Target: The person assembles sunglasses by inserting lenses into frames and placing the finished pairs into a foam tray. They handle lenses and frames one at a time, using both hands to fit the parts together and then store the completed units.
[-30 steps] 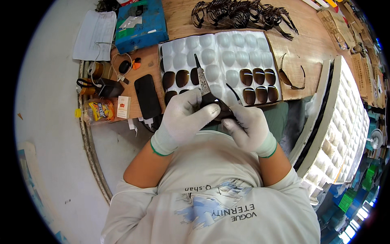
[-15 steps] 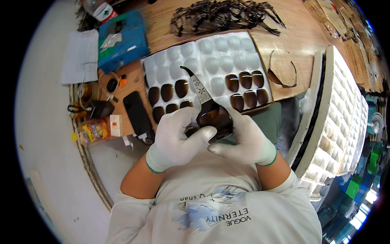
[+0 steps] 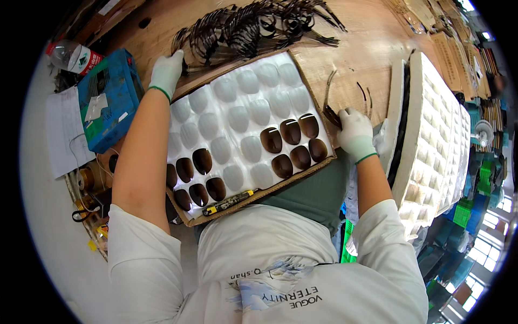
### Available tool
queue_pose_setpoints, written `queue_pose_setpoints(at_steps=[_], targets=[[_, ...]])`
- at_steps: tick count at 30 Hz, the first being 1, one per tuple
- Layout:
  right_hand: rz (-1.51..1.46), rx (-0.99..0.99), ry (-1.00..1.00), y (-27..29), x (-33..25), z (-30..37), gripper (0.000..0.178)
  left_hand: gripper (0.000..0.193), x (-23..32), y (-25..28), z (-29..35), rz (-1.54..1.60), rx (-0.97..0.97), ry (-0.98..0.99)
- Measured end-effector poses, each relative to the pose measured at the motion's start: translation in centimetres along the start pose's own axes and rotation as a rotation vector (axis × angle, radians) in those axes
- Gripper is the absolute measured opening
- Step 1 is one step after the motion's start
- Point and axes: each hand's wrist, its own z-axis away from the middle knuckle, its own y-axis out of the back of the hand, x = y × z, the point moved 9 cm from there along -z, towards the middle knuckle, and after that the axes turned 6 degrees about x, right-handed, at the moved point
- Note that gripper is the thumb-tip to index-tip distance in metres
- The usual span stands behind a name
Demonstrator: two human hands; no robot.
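My left hand (image 3: 166,75), in a white glove with a green cuff, reaches to the near-left end of a heap of dark glasses frames (image 3: 237,35). Its fingers are closed at the heap's edge, on what looks like one frame. On the right, my right hand (image 3: 353,129), gloved alike, grips dark sunglasses (image 3: 331,115) low on the table, their temples pointing away. Between my arms lies a cardboard box with a white moulded lens tray (image 3: 233,144). Brown lenses (image 3: 290,132) fill several of its near pockets; the farther pockets hold pale, whitish pieces or bare hollows, I cannot tell which.
A slim yellow-and-black tool (image 3: 229,203) lies along the box's near edge. To the left are a blue case (image 3: 110,102), a plastic bottle (image 3: 75,56) and paper (image 3: 67,129). White moulded trays (image 3: 431,146) stand stacked at right, with cardboard (image 3: 450,59) behind.
My hands have parted: the right carried sunglasses to the table's right side, the left moved out to the heap. The tray shows more fully, and the view has shifted.
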Motion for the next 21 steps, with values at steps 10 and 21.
queue_pose_setpoints(at_steps=[10, 21], targets=[[-0.282, 0.370, 0.178, 9.6, -6.6, 0.5, 0.027, 0.067, 0.0, 8.0, 5.4, 0.553, 0.046, 0.114], [-0.401, 0.157, 0.540, 5.3, -32.0, 6.1, 0.037, 0.029, 2.0, 14.6, 29.4, 0.509, -0.248, -0.094]])
